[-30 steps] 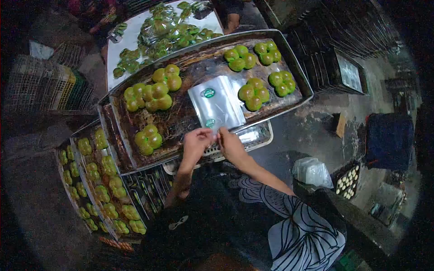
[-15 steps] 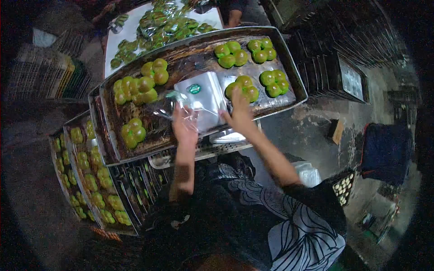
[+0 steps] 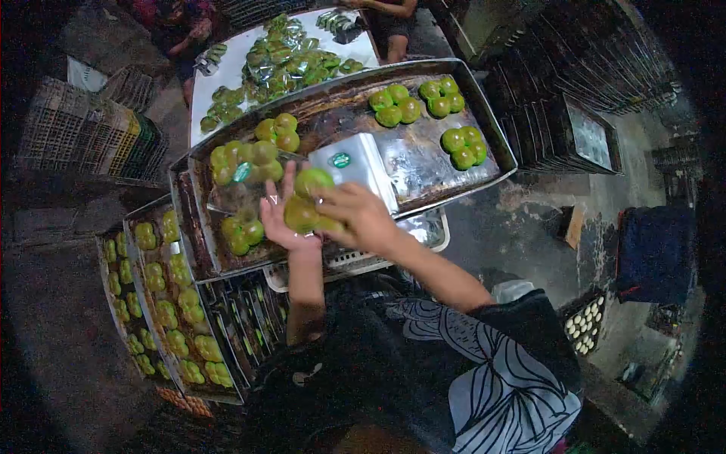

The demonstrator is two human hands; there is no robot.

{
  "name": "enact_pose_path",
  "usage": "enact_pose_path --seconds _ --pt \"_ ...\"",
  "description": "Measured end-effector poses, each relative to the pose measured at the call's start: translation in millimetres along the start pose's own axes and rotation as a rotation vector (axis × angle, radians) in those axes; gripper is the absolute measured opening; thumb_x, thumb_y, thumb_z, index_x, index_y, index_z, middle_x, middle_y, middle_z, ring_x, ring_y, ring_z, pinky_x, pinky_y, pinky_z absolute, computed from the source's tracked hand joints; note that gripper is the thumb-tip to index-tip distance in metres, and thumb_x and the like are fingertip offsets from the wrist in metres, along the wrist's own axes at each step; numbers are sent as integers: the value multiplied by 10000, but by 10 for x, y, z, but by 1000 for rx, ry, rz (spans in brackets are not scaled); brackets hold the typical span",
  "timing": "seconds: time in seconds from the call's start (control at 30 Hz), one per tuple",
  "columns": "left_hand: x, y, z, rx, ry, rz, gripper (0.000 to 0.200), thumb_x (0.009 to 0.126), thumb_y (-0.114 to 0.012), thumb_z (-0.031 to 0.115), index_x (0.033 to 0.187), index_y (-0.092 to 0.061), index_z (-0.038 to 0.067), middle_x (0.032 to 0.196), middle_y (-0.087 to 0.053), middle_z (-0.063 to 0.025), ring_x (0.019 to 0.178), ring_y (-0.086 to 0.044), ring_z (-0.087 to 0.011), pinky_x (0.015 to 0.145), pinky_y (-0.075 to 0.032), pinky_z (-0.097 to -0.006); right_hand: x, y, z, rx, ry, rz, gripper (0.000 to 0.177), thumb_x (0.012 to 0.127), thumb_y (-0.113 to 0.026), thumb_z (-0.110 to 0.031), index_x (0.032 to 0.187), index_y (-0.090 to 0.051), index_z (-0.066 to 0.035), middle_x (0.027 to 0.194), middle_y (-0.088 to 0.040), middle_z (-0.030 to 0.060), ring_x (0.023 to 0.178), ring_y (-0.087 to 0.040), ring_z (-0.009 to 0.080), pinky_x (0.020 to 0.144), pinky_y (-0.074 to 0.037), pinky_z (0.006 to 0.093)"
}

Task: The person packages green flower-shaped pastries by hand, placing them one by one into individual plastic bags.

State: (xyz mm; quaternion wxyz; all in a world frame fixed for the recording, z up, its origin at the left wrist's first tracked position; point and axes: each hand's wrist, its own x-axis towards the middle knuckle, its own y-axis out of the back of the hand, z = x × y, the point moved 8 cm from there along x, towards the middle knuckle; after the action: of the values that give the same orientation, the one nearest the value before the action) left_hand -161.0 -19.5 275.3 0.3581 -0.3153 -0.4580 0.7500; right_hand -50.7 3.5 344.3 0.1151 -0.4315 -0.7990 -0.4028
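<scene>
Large metal baking tray (image 3: 423, 163), dark and stained, lies across the top of a stack of similar trays; 6 clusters of green buns sit on it. 2 clusters (image 3: 397, 106) (image 3: 442, 87) lie along its far edge toward the right corner, and 1 cluster (image 3: 465, 147) lies near its right edge. 2 clusters (image 3: 276, 132) (image 3: 242, 159) sit toward the far left corner, and 1 cluster (image 3: 243, 231) sits by the near left corner. White table (image 3: 208, 91) beyond the tray's far edge carries a heap of bagged green buns (image 3: 283, 60), and another person's arm (image 3: 389, 9) shows at its far end. Lower trays (image 3: 162, 303), stepped out to the left under the large tray, hold rows of further buns. Stack of clear bags (image 3: 355, 170) with a green sticker rests at the tray's middle. Right hand (image 3: 361, 216) is curled shut round a held bun cluster (image 3: 306, 198), above the tray's near edge. Left hand (image 3: 281, 219) is spread, palm up and fingers extended, touching the underside of that cluster. Loose clear bag (image 3: 238, 189), bearing a green sticker, lies just beside the left fingers; whether they pinch its film cannot be determined.
</scene>
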Motion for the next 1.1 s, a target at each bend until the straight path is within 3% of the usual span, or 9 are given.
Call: enact_pose_path --seconds 0.3,0.43,0.5,0.6,0.8,0.87,0.97,1.03,1.1 --pt "-189 381 -13 227 247 414 456 826 -395 418 1081 -448 43 992 -528 -73 902 -514 -194 791 -416 -319 -114 -89 -82 -41 -337 260 496 607 -662 -179 1055 -501 -39 1035 -479 178 934 -479 332 799 -407 382" --pt "-327 648 -404 1257 170 -202 433 793 -514 343 1105 -457 48 939 -532 -78 866 -494 -197 698 -407 -333 162 -421 990 9 -513 -231 406 699 -572 -174 1093 -504 -105 945 -535 197 784 -537 339 658 -454 404" --pt "-475 552 -707 2398 -239 -933 308 745 -559 209 983 -510 19 872 -568 -175 770 -561 -299 680 -446 -368 731 -135 1099 -19 -522 43 355 710 -564 -110 1052 -501 -41 922 -531 233 819 -524 343 688 -428 398" --pt "-381 966 -716 2359 220 -919 205 700 -562 181 844 -587 37 744 -577 -204 695 -560 -342 616 -445 -379 994 -418 1044 -81 -184 203 486 683 -605 -121 1117 -426 6 939 -533 229 913 -495 364 796 -390 401" --pt "-140 908 -29 1623 422 -320 131 656 -640 40 779 -613 3 641 -581 -66 597 -557 -133 542 -439 -240 -962 -1058 424 628 -691 -749 286 768 -564 -283 805 -553 1 618 -569 160 552 -555 290 507 -408 365" --pt "-193 810 -109 1473 472 -286 140 646 -656 15 777 -610 -7 638 -567 -37 605 -535 -95 537 -426 -211 -1022 -841 720 32 -631 -168 281 776 -552 -243 925 -548 -5 565 -538 117 503 -551 264 481 -418 379" --pt "-103 532 -140 1457 265 -195 144 653 -659 21 784 -608 -9 670 -547 -28 616 -519 -104 563 -424 -212 -852 -711 943 -56 -664 -139 298 791 -533 -230 993 -549 -11 502 -480 48 436 -501 156 394 -369 331" --pt "-146 164 -136 1427 -116 -419 81 674 -643 15 745 -608 -2 707 -549 -23 668 -520 -102 611 -428 -231 -738 -683 1008 913 -1238 -140 331 807 -517 -240 1048 -536 -15 481 -443 15 410 -450 93 366 -341 275" --pt "-246 104 -462 1438 89 -584 194 700 -610 21 893 -589 24 722 -529 -12 697 -525 -136 660 -433 -246 -336 -477 1203 1019 -1018 217 412 876 -387 -340 1102 -488 -10 723 -538 48 602 -500 90 536 -411 213"
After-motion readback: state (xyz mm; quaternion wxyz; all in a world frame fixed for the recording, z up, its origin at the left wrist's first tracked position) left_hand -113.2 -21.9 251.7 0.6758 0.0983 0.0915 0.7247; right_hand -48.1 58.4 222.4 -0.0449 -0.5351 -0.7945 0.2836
